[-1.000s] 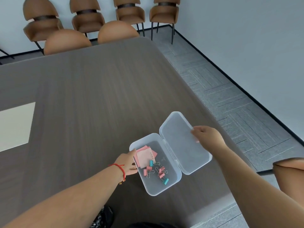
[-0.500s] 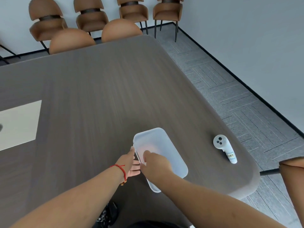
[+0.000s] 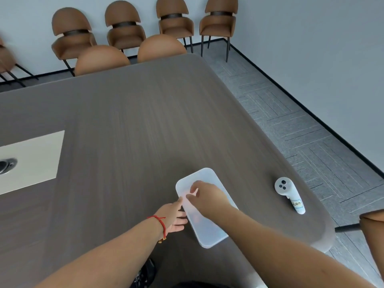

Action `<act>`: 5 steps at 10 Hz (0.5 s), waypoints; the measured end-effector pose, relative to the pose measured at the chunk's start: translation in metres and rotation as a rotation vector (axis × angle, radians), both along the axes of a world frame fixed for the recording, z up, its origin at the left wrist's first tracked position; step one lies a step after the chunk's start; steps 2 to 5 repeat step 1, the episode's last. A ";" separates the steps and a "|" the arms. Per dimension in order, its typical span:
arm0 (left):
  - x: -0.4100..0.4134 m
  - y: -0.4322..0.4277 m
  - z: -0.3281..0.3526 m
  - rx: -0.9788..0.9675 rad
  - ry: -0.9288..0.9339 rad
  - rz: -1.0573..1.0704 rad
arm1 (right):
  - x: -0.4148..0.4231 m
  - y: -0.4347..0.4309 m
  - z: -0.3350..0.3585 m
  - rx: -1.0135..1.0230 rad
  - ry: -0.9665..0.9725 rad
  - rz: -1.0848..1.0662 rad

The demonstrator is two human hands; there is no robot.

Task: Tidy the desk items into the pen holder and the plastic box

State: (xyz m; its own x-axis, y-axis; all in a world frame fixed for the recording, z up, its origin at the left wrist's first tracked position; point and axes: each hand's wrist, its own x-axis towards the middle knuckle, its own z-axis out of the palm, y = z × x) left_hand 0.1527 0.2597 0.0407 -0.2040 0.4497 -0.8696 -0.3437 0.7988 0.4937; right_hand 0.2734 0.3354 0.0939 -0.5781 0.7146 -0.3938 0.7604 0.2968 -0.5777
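R hand (image 3: 205, 196) flat, fingers spread on shut plastic box (image 3: 209, 227) lid; L hand (image 3: 173, 216) open, touching its side

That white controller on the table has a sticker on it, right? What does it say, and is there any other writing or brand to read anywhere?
"Hoo9", roughly: handwritten on the small label on the handle of the white controller; the letters are blurred, so this reading is unsure.
No other text: none shows on the closed plastic box, the table or the chairs.
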 end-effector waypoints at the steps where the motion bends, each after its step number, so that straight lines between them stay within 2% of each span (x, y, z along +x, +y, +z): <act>1: -0.003 -0.002 0.003 0.003 -0.010 -0.026 | 0.022 0.017 0.118 0.030 0.608 -0.208; 5: -0.003 -0.002 0.003 0.003 -0.010 -0.026 | 0.022 0.017 0.118 0.030 0.608 -0.208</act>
